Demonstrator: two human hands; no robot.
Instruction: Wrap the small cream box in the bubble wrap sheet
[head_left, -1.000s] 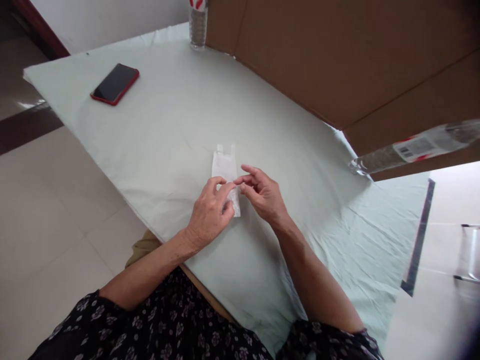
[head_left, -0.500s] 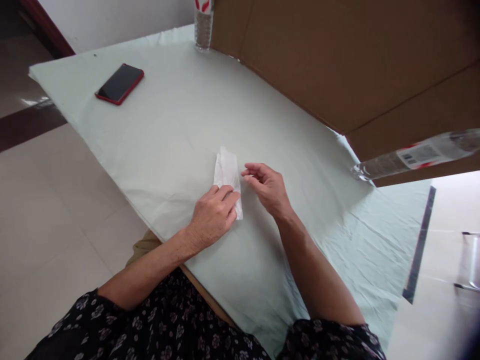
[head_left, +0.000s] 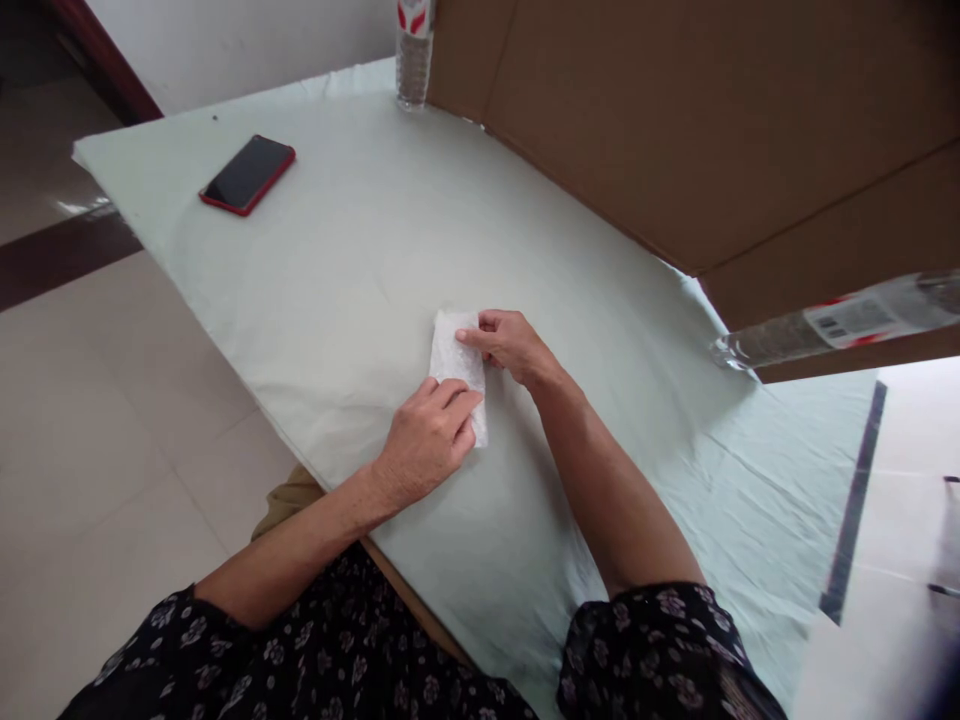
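Note:
A white folded tissue [head_left: 451,352] lies as a narrow strip on the pale green cloth in the middle of the table. My left hand [head_left: 431,435] rests over its near half, fingers curled and pressed together on the paper. At the far right edge, my right hand [head_left: 514,345] pinches the tissue, with the thumb on top and the fingers beneath, partly hidden. Both hands are closed on the same tissue.
A phone in a red case [head_left: 249,174] lies at the far left of the cloth-covered table [head_left: 337,250]. A large brown cardboard panel [head_left: 637,120] stands at the back right. One water bottle [head_left: 413,65] stands at its left end, another bottle [head_left: 832,325] at its right.
My right hand has moved left from beside the tissue and taken hold of its far right edge. The tissue's top now looks flatter and wider. My left hand stays on the near half.

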